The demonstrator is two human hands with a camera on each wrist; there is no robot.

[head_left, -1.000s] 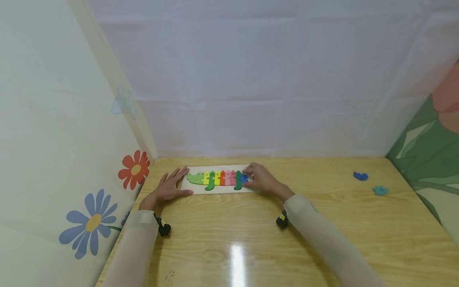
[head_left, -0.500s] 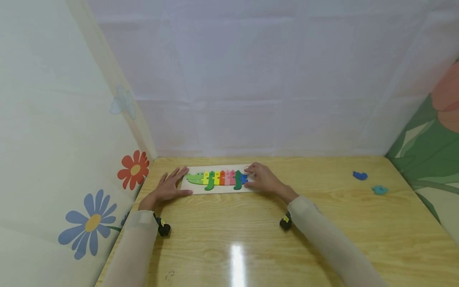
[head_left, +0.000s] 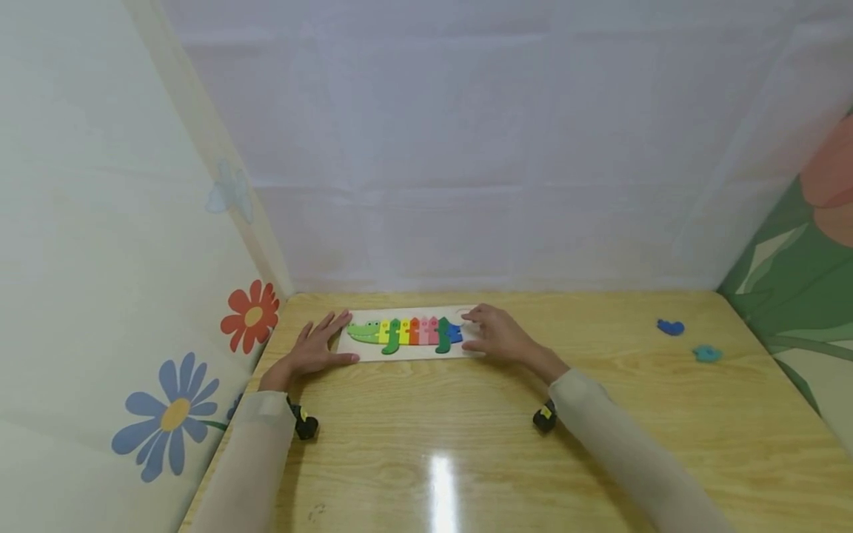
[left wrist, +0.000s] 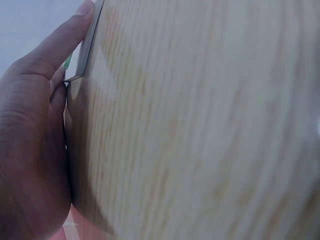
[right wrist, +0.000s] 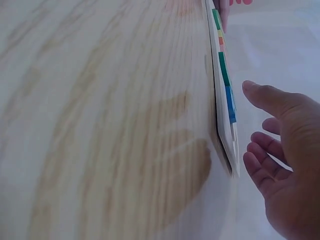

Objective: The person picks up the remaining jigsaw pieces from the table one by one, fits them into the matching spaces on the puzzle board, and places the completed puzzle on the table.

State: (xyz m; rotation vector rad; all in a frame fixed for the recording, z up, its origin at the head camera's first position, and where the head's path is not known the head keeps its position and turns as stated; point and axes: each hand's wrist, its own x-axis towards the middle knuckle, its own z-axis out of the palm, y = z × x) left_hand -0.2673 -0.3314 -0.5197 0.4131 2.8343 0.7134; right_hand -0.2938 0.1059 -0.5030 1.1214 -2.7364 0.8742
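A pale puzzle board (head_left: 416, 354) lies at the back of the table, bearing a crocodile of coloured pieces. Its light green head piece (head_left: 363, 332) is at the left, a blue piece (head_left: 455, 333) at the right end of the row. My left hand (head_left: 309, 353) rests at the board's left end with fingers spread, and in the left wrist view the thumb (left wrist: 65, 42) lies along its edge. Over the board's right end, my right hand (head_left: 503, 337) has loosely bent fingers. In the right wrist view that hand (right wrist: 295, 130) holds nothing and stands apart from the blue piece.
To the right on the wooden table (head_left: 413, 429) lie a loose blue piece (head_left: 670, 327) and a teal piece (head_left: 707, 354). A pale curtain (head_left: 466, 185) hangs behind the table. Flower-printed walls (head_left: 100, 259) stand at both sides.
My right hand has let go of the blue piece and drawn away to the right, uncovering it. The left hand has stayed in place.
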